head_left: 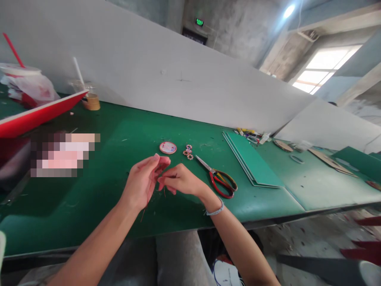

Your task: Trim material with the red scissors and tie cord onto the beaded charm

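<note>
My left hand (143,180) is curled above the green table, thumb and fingers bent towards each other. From below it hangs a thin reddish-brown cord (143,213). Close against it, my right hand (180,179) pinches with thumb and forefinger, and a short end of cord shows under those fingers. The middle of the cord is hidden between the hands. Just beyond them lie a round printed disc (168,147) and a small cluster of flower-shaped beaded pieces (188,152). Right of my right hand are scissors (218,178) with red and yellow handles, blades slightly apart.
Stacked green boards (253,161) lie to the right, with small tools (251,135) behind them. A red tray-like object (44,115), a bagged drink cup (29,85) and another cup with a straw (91,102) stand at left. A white partition (149,75) borders the green table (119,127).
</note>
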